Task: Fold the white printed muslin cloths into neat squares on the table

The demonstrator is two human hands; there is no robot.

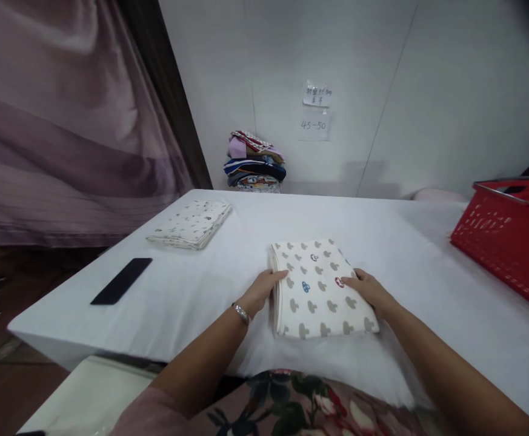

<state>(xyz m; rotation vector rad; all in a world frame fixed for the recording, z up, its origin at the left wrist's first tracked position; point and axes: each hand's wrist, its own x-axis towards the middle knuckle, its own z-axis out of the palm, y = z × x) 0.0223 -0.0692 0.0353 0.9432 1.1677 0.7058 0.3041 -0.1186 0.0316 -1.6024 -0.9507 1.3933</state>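
Head view: left hand [263, 288] and right hand [374, 293] grip folded cloth [321, 297], layered edge [276, 309] facing left, long axis unclear

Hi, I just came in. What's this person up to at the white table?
Their left hand and right hand hold opposite sides of a folded white cloth printed with grey mushroom-like shapes, in front of them on the white-covered table. Another folded white cloth with a small print lies toward the far left, near a flat black rectangular object. A red plastic basket stands at the right.
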